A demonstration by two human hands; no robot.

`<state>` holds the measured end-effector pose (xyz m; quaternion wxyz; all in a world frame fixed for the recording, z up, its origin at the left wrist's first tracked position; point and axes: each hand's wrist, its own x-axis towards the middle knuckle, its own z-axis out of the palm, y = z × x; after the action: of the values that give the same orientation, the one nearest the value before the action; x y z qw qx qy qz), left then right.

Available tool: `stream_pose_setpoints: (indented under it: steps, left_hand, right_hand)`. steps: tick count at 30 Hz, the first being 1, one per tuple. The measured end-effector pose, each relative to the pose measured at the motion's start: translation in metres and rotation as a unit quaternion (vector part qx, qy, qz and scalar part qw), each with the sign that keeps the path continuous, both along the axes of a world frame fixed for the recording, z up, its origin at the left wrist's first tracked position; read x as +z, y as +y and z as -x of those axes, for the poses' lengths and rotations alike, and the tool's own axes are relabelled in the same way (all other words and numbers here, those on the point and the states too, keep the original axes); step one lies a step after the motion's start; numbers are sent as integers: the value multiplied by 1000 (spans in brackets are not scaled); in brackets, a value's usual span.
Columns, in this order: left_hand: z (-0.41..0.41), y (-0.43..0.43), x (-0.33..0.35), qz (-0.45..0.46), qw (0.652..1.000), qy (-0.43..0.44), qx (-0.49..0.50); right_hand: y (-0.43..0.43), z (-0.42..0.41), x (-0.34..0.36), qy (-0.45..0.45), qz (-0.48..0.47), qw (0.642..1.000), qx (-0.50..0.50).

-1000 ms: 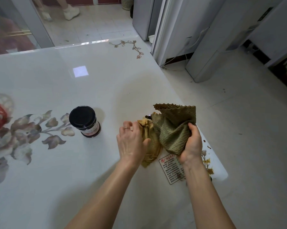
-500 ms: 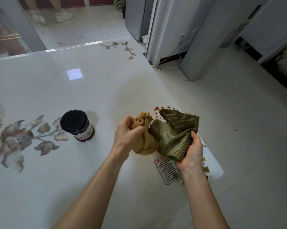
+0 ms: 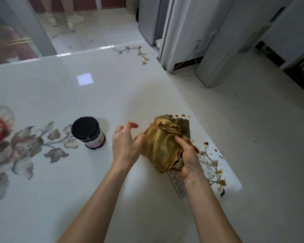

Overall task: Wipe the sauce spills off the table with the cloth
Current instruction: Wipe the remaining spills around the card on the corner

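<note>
A: While bunched like that over the right side of the counter [image 3: 112, 93], could smear more than lift. Worth refolding first?

B: Probably. Looks stained yellow-brown across the upper face of the cloth [image 3: 163, 146], with the green ribbed side underneath. Pressed down dirty face first, would only spread sauce over the white gloss. Hard to tell whether clear of the surface or brushing it.

A: And the jar [image 3: 88, 133]?

B: Upright, lid on, just beside the left hand [image 3: 125, 146]. Could be knocked over by a wide stroke that way.

A: Grip?

B: Merely touched on its left fold by that hand, with the fingers [image 3: 128, 126] spread, loosely bent, gripping nothing. Clamped at the lower right by the right hand [image 3: 188, 160], thumb on top, fingers curled underneath. Might slip loose mid-stroke with one hand doing the holding.

A: Smallest worry?

B: Watch the sauce spills [image 3: 206, 143]: red-brown drops past the cloth's far edge and right of the right wrist, near the rim. Swept outward, would drop onto the floor [image 3: 252, 155]. Better drawn inward. Easy to overlook among the printed flowers at the near corner.
</note>
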<state>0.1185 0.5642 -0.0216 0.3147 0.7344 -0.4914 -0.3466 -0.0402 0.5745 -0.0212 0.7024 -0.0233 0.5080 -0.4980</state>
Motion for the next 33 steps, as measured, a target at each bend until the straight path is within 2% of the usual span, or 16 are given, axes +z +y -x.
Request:
stream_pose_setpoints:
  steps: [3, 5, 7, 9, 12, 13, 14, 16, 17, 19, 21, 24, 26, 30, 33]
  left_hand:
    - [-4, 5, -2, -45, 991, 125, 18]
    - [-6, 8, -4, -42, 987, 149, 39]
    - [-10, 10, -9, -38, 983, 161, 81]
    - [-15, 14, -15, -41, 979, 162, 120]
    - [-20, 25, -18, -36, 980, 134, 141]
    - [-21, 29, -18, -34, 984, 118, 132]
    - [-22, 33, -18, -30, 987, 100, 121]
    - [-26, 39, -18, -15, 991, 75, 110]
    - [-27, 41, -19, -8, 992, 68, 110]
    - [-27, 45, -21, 9, 992, 51, 119]
    - [-26, 49, -23, 34, 991, 32, 129]
    - [-29, 56, -26, 42, 990, 15, 135]
    - [-35, 60, -29, 31, 991, -2, 132]
    - [-42, 69, -27, 31, 992, -12, 122]
    - [-42, 72, -28, 27, 994, -27, 102]
  right_hand:
    - [1, -1, 13, 108, 74, 991, -10]
    - [4, -6, 25, 200, 168, 965, 29]
    - [14, -20, 31, 306, 266, 908, 109]
    - [30, -32, 12, 405, 329, 825, 217]
    - [58, -40, -24, 482, 340, 698, 407]
    - [63, -38, -31, 490, 332, 682, 428]
    - [64, -36, -34, 497, 326, 687, 418]
    - [54, -34, -37, 557, 311, 695, 331]
    - [46, -38, -39, 602, 297, 676, 305]
    - [36, -55, -48, 677, 273, 599, 328]
    - [43, -79, -65, 714, 273, 516, 387]
    - [53, -87, -92, 739, 297, 429, 427]
    - [46, -77, -99, 754, 308, 404, 416]
    - [53, -70, -97, 764, 284, 429, 389]
    - [81, -62, -100, 748, 341, 403, 403]
